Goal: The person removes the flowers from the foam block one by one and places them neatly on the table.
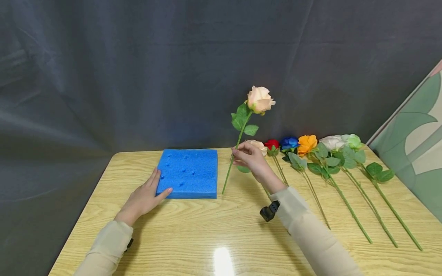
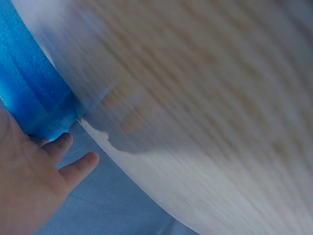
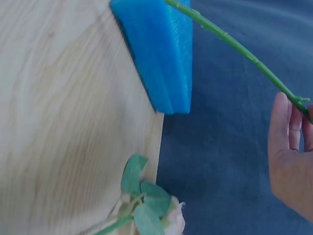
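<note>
In the head view a blue foam block [image 1: 198, 163] lies flat on the table, with several small holes in its top. My left hand [image 1: 141, 199] rests against the block's left side, fingers straight and thumb at its front edge. To the right of the block, my right hand [image 1: 254, 163] pinches the stem of a pale peach rose [image 1: 260, 100] between thumb and fingers. The rose is raised, bloom up, its stem leaning right. The right wrist view shows the green stem [image 3: 234, 44] running from the fingers across the foam block [image 3: 161, 58]; its bloom is out of that view.
On the right of the wooden table [image 1: 193, 234] lie several more artificial flowers: another peach rose [image 1: 257, 147], a red rose [image 1: 272, 144], a blue one [image 1: 289, 143], an orange one [image 1: 307, 145] and pale ones [image 1: 333, 142]. A dark curtain [image 1: 172, 76] hangs behind.
</note>
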`<act>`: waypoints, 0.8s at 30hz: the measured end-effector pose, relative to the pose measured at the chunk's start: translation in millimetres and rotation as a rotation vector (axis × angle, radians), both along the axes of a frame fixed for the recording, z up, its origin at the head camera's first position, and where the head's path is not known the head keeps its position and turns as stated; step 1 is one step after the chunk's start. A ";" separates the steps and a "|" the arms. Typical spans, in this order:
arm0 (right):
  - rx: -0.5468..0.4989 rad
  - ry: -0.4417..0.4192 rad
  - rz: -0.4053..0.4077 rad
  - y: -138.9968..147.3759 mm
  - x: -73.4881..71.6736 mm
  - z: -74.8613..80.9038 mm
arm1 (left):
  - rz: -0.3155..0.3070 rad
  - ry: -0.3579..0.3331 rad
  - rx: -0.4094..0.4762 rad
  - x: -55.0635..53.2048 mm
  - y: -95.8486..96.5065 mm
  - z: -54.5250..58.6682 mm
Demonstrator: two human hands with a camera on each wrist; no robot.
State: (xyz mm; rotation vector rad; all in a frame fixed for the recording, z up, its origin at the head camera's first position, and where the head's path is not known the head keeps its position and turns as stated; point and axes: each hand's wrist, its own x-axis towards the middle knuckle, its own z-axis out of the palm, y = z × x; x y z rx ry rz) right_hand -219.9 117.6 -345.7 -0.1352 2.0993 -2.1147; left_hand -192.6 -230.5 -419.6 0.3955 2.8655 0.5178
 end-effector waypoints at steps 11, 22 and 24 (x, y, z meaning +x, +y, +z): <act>0.186 -0.005 0.041 21.2 5.1 -5.4 | -0.003 0.014 -0.016 -0.6 -0.1 -1.5; 0.277 0.009 0.078 35.9 5.2 -12.5 | -0.006 0.017 -0.007 -0.4 1.0 -0.4; 0.290 0.001 0.086 37.3 5.8 -13.3 | -0.006 0.021 -0.005 -0.2 1.4 0.1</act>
